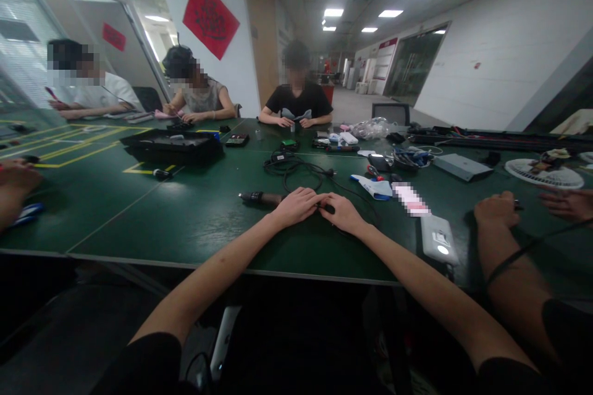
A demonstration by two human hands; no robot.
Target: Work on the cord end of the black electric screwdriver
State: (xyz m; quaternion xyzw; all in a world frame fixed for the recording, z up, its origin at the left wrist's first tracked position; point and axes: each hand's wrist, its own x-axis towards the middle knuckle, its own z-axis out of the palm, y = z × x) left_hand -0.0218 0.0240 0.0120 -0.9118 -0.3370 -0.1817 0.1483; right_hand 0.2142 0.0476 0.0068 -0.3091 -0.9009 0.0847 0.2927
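Note:
A dark electric screwdriver lies on the green table, its black tip pointing left. My left hand is wrapped over the rear of its brown-grey handle, hiding that part. Touching it at the fingertips, my right hand is closed on a small black cable connector at the screwdriver's back end. Whether the connector is seated in the handle is hidden by the fingers. Just beyond my hands lies a coiled black power cord with a plug.
A black tray stands left of centre. To the right lie a blue-white packet, a white power bank, tools and a grey box. Co-workers' hands are close on my right; others sit across the table.

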